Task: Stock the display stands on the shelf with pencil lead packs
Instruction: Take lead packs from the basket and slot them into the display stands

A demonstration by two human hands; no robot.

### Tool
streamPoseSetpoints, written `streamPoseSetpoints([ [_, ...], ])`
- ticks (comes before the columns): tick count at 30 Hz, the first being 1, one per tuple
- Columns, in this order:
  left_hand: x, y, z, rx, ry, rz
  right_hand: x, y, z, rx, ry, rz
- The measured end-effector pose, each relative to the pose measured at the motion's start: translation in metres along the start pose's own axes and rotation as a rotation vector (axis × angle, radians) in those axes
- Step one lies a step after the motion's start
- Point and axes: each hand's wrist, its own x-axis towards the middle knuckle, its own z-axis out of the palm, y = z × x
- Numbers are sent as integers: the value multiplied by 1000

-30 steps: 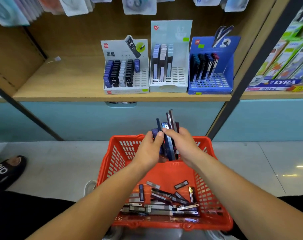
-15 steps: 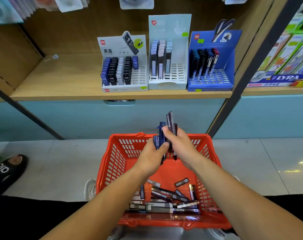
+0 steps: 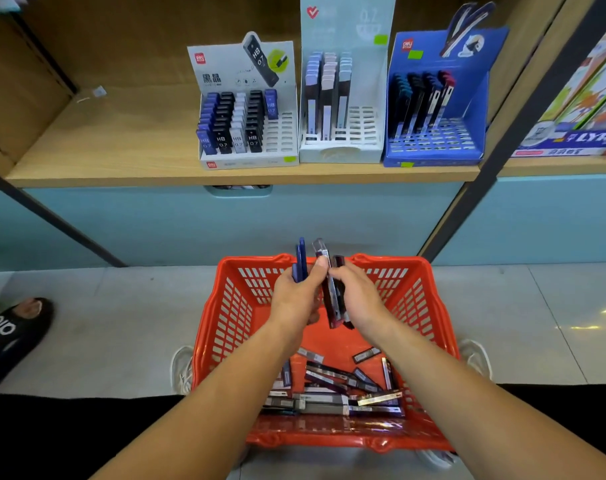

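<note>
The left hand (image 3: 296, 299) fingers curl round blue packs (image 3: 300, 254), the right hand (image 3: 360, 296) fingers round dark packs (image 3: 330, 301), above the basket (image 3: 391, 261).

Orange-red slotted basket (image 3: 232, 317), blue display stand (image 3: 474, 98) (green sticker (image 3: 415, 54)), pale wood-grain shelf (image 3: 104, 143)

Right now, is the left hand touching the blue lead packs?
Touching. The head view shows the left hand gripping the blue lead packs with curled fingers.
</note>
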Motion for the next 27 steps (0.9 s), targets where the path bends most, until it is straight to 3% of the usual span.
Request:
streamPoseSetpoints([
  [11, 20, -7, -19, 15, 53, -41, 24, 27, 4, -207, -117, -25],
  [18, 26, -10, -23, 8, 144, -52, 29, 33, 8, -261, -68, -83],
  [27, 33, 0, -41, 37, 295, -21, 19, 29, 25, -95, -210, 31],
])
